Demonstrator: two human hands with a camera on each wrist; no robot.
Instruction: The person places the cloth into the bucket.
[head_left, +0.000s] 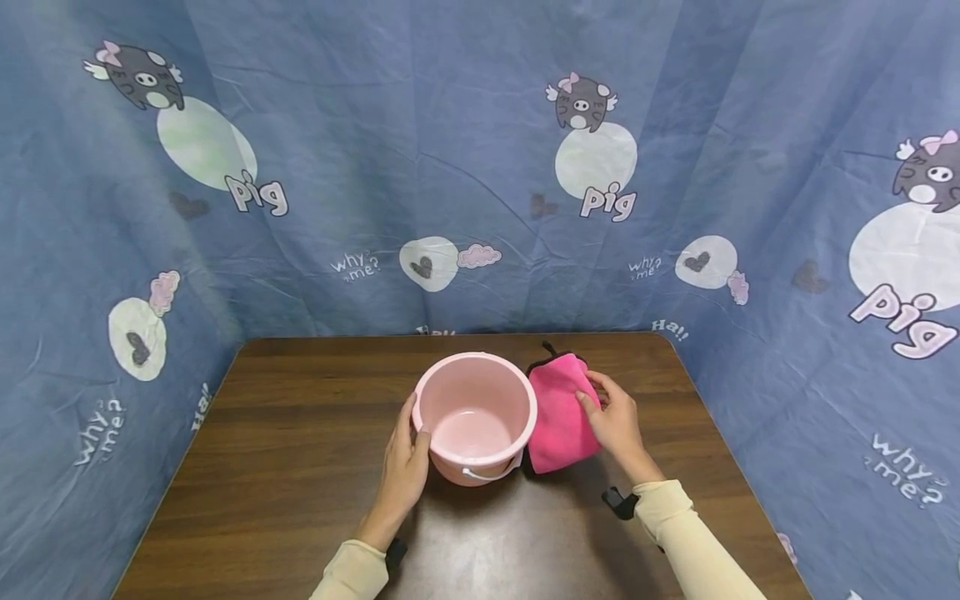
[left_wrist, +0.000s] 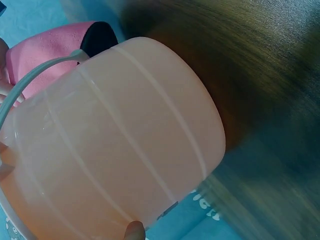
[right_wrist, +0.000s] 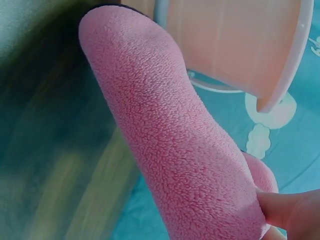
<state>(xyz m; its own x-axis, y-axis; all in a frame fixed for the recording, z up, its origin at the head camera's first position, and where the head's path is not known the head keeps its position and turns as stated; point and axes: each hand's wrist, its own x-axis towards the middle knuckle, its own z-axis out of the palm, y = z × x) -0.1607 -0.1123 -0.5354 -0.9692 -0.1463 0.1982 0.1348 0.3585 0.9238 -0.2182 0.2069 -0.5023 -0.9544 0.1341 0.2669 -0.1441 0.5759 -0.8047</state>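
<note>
A pale pink bucket (head_left: 456, 469) stands upright at the middle of the wooden table, and its inside holds nothing. Its white handle (head_left: 491, 477) hangs down at the front right. My left hand (head_left: 403, 467) holds the bucket by its left side, thumb at the front just below the rim. Against the bucket's right side is a folded bright pink towel (head_left: 558, 412) with dark edging and a black loop. My right hand (head_left: 617, 421) pinches the towel's right edge between thumb and fingers. In the right wrist view the towel's fleecy surface (right_wrist: 165, 125) shows close up beside the bucket.
The brown wooden table (head_left: 300, 433) has rounded far corners. Behind it and along both sides hangs a blue curtain (head_left: 480, 150) with pig prints. A black strap piece (head_left: 619, 503) sits at my right wrist.
</note>
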